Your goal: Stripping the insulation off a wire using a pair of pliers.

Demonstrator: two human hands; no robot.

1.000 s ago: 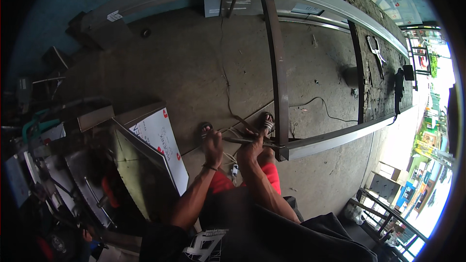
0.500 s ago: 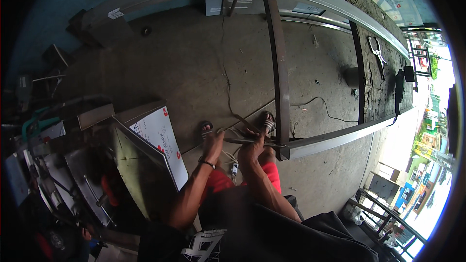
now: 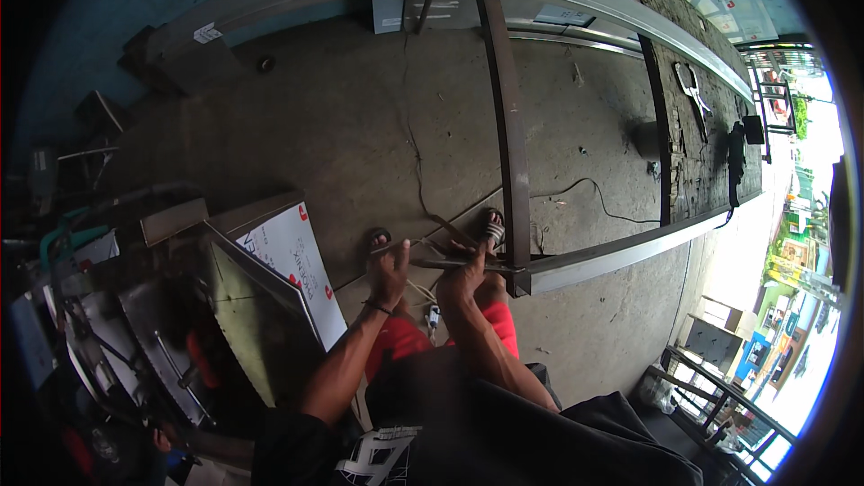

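Observation:
I look down on a long metal frame (image 3: pixel 621 256) of rails and crossbars lying over the concrete floor. My left hand (image 3: pixel 389 272) grips a thin metal strip (image 3: pixel 432 261) that runs across to the frame's near corner. Right beside it, my right hand (image 3: pixel 463 274) closes on the same strip close to where the dark upright crossbar (image 3: pixel 508 144) meets the near rail. My sandalled feet (image 3: pixel 490 227) show just beyond the hands. Red shorts and a dark shirt fill the lower middle.
A white printed board (image 3: pixel 297 261) leans on grey sheets at the left. Clutter of metal parts (image 3: pixel 108 306) crowds the lower left. A cable (image 3: pixel 594 193) snakes over the floor. Tools (image 3: pixel 693 90) lie on a dark plank at the right. A railing (image 3: pixel 720 396) stands lower right.
Both hands have shifted slightly toward the frame's near corner, the left one closing on the thin strip. The view has tilted a little; nothing else moved.

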